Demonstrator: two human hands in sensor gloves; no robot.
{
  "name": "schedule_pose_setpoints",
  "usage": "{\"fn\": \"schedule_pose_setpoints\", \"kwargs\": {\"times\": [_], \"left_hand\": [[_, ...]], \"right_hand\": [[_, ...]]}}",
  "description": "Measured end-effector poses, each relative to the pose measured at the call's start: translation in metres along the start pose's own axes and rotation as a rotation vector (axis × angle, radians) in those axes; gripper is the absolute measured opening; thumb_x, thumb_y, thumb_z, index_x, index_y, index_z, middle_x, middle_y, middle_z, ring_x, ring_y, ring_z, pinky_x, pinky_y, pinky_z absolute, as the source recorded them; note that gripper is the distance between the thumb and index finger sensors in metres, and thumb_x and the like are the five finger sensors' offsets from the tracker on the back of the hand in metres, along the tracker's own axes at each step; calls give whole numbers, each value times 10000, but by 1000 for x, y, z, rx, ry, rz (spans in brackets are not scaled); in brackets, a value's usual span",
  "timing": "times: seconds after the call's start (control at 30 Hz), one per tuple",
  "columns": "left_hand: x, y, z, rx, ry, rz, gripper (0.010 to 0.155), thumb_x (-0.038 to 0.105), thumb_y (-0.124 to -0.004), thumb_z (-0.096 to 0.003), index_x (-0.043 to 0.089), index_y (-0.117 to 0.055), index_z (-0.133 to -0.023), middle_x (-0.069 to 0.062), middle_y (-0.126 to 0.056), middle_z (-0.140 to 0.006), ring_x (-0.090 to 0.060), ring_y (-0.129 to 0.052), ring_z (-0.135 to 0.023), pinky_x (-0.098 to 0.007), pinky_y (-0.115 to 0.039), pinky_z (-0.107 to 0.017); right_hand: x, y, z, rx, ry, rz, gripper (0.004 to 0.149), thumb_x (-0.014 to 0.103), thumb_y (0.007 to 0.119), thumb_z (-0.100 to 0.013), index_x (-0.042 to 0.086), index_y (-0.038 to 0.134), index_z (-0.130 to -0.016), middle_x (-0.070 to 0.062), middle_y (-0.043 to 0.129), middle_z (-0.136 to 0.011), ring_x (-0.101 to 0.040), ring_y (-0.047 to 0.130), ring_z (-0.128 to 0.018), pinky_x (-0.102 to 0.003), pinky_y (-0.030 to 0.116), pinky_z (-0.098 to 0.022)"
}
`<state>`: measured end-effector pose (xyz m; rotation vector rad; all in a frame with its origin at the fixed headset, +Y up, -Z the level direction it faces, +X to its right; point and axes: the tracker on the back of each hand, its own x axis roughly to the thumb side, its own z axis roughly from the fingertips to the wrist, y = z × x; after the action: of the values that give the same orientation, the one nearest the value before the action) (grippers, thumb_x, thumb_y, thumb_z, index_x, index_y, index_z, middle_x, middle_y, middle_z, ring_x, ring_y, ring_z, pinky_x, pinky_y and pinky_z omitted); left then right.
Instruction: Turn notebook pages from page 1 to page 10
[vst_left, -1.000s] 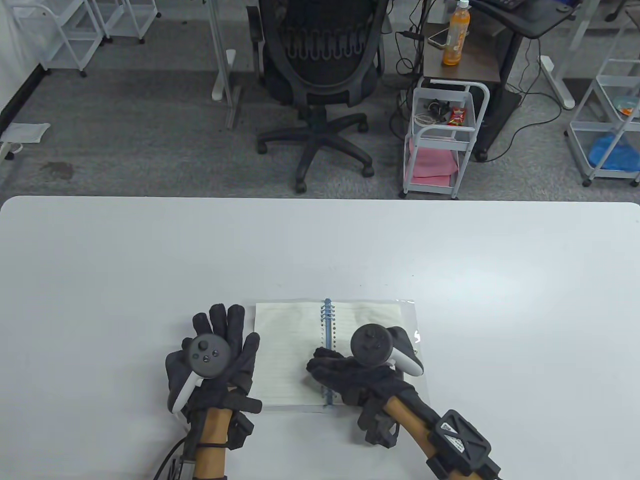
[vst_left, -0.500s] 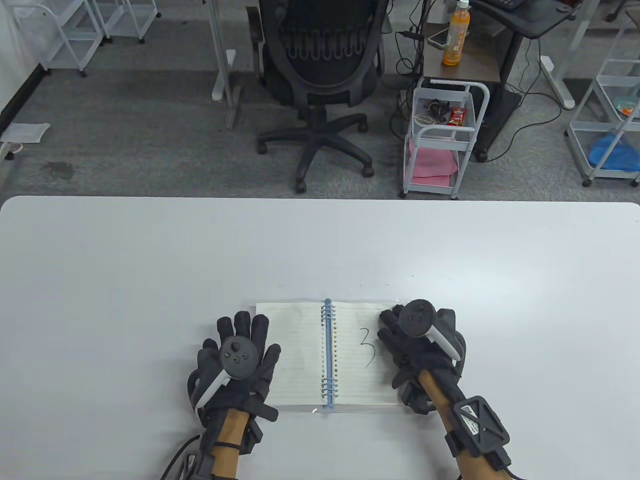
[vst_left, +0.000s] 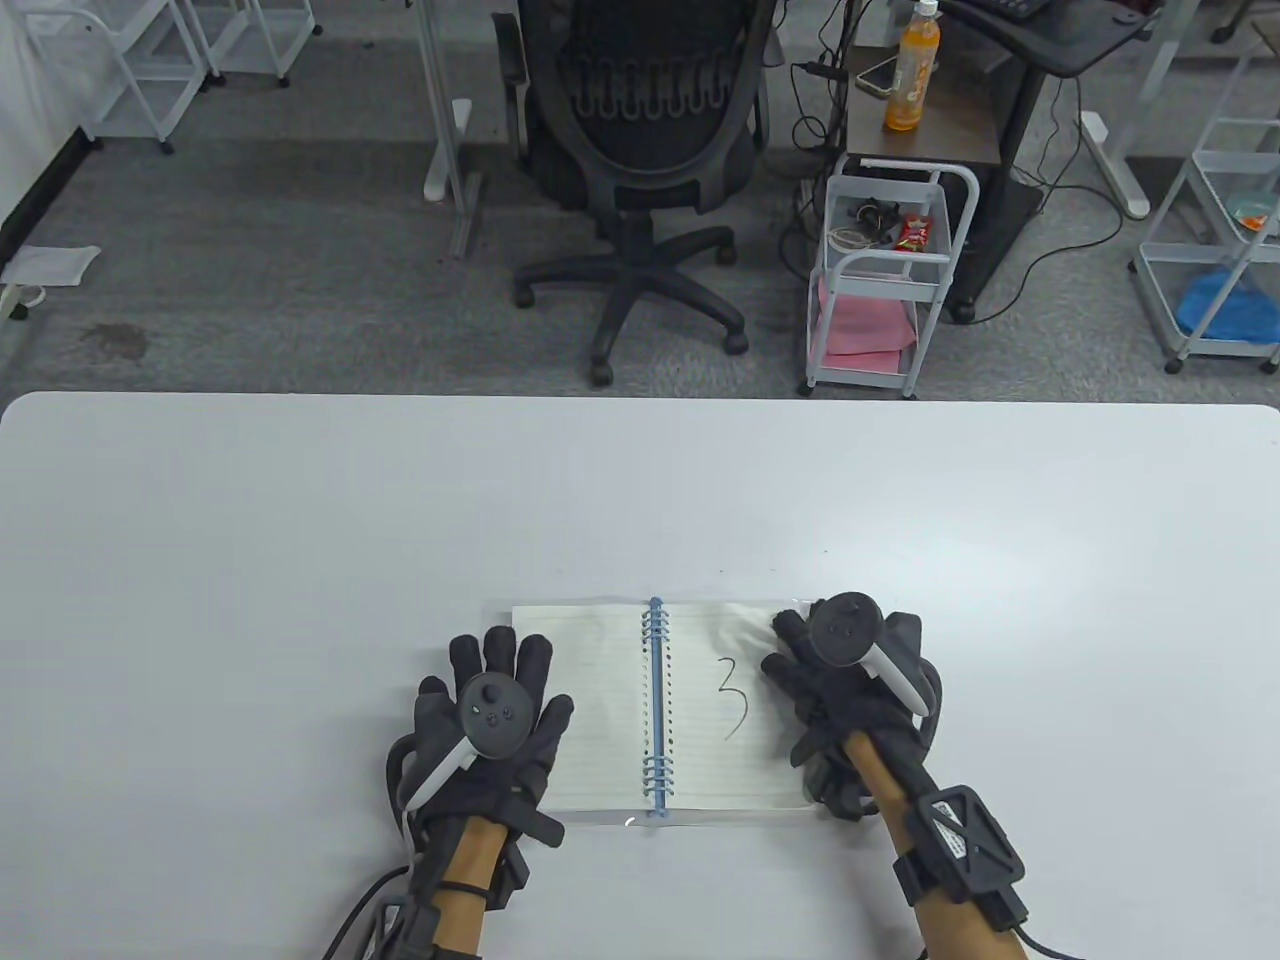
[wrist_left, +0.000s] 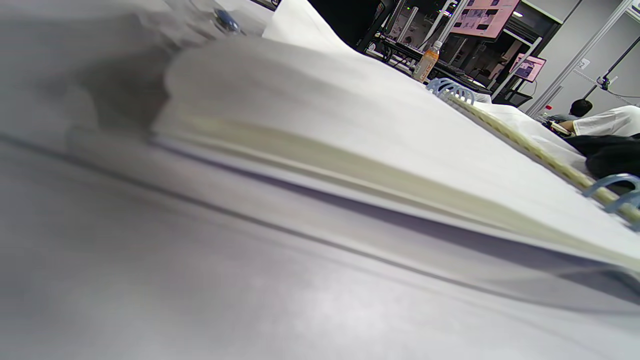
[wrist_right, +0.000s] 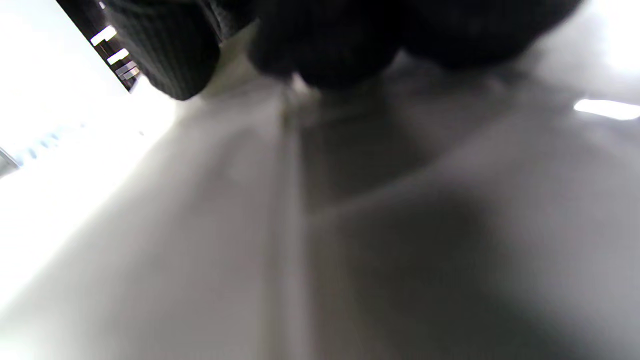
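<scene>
A spiral notebook (vst_left: 600, 720) lies open near the table's front edge, with a blue spiral (vst_left: 655, 700) down its middle. Its right page (vst_left: 735, 740) bears a handwritten 3. My left hand (vst_left: 495, 700) lies flat and spread on the left page's outer edge. My right hand (vst_left: 800, 665) is at the right page's upper outer edge, and the page buckles up beside its fingers. In the right wrist view dark fingertips (wrist_right: 325, 55) close together on the paper. The left wrist view shows the stack of pages (wrist_left: 350, 150) from low down.
The white table (vst_left: 300, 550) stretches wide on all sides of the notebook. Beyond its far edge stand an office chair (vst_left: 640, 130), a small white cart (vst_left: 885, 270) and an orange bottle (vst_left: 912, 75) on a side table.
My right hand laid a page down to the left, then went back to the right edge of page 3 and started to lift it. My left hand slid right onto the left page.
</scene>
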<state>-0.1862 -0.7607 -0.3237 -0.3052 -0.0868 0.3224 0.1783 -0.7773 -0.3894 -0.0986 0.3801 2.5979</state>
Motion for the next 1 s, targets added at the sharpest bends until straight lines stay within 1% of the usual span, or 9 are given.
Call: {"fn": "schedule_pose_setpoints", "kwargs": {"times": [0.1, 0.23, 0.37, 0.43, 0.47, 0.63, 0.8, 0.93, 1.0], "left_hand": [[-2, 1, 0, 4, 1, 8, 696, 645, -409, -609, 412, -85, -1179, 28, 72, -1194, -256, 191, -1068, -545, 85, -656], [-3, 1, 0, 3, 6, 17, 695, 644, -408, -610, 410, -86, -1179, 31, 74, -1193, -256, 192, -1068, -545, 84, -656], [-7, 4, 1, 14, 12, 42, 695, 644, -407, -610, 412, -82, -1179, 27, 78, -1191, -255, 195, -1066, -545, 84, -656], [-10, 6, 3, 22, 14, 60, 696, 645, -406, -609, 412, -81, -1179, 32, 81, -1191, -255, 197, -1065, -545, 85, -656], [-11, 7, 3, 28, 13, 72, 696, 645, -407, -610, 411, -80, -1179, 32, 81, -1191, -256, 198, -1065, -546, 85, -656], [-14, 13, 6, 53, 4, 109, 697, 646, -404, -610, 411, -78, -1179, 30, 81, -1191, -257, 197, -1065, -546, 85, -656], [-23, 23, 12, 98, 8, 180, 697, 647, -403, -610, 412, -74, -1178, 25, 83, -1191, -257, 197, -1065, -546, 85, -656], [-34, 31, 17, 143, 18, 239, 698, 645, -404, -611, 409, -76, -1180, 31, 80, -1192, -261, 196, -1066, -547, 84, -656], [-36, 32, 18, 151, 20, 256, 698, 646, -404, -610, 409, -77, -1180, 18, 81, -1193, -261, 197, -1067, -547, 84, -656]], "right_hand": [[4, -10, 5, 5, -52, -72, 521, 500, 680, -591, 218, 689, -1029, -166, 362, -1143, -111, 875, -274, -346, 819, -193], [9, -13, 10, 162, -141, -303, 550, 533, 607, -611, 153, 769, -975, -218, 537, -1117, -116, 882, -246, -349, 822, -170], [12, 0, 9, 396, -234, -614, 608, 545, 547, -629, 124, 658, -1052, -311, 695, -1030, -141, 891, -251, -372, 823, -176], [17, 6, 12, 507, -270, -711, 619, 540, 528, -643, 119, 585, -1094, -353, 604, -1056, -175, 892, -296, -401, 817, -214], [21, 8, 14, 522, -294, -727, 621, 543, 525, -643, 124, 574, -1100, -349, 600, -1062, -180, 894, -303, -405, 818, -220], [54, 23, 29, 558, -413, -642, 600, 543, 520, -645, 172, 534, -1118, -304, 525, -1116, -190, 899, -344, -412, 823, -252], [92, 59, 50, 578, -474, -370, 584, 522, 532, -642, 171, 550, -1109, -247, 435, -1154, -205, 903, -355, -427, 821, -262], [111, 80, 62, 465, -467, -8, 581, 510, 546, -632, 151, 576, -1088, -170, 382, -1153, -195, 907, -319, -415, 825, -246], [115, 81, 66, 413, -486, 61, 572, 513, 545, -628, 175, 563, -1089, -163, 387, -1154, -166, 907, -300, -387, 832, -228]]}}
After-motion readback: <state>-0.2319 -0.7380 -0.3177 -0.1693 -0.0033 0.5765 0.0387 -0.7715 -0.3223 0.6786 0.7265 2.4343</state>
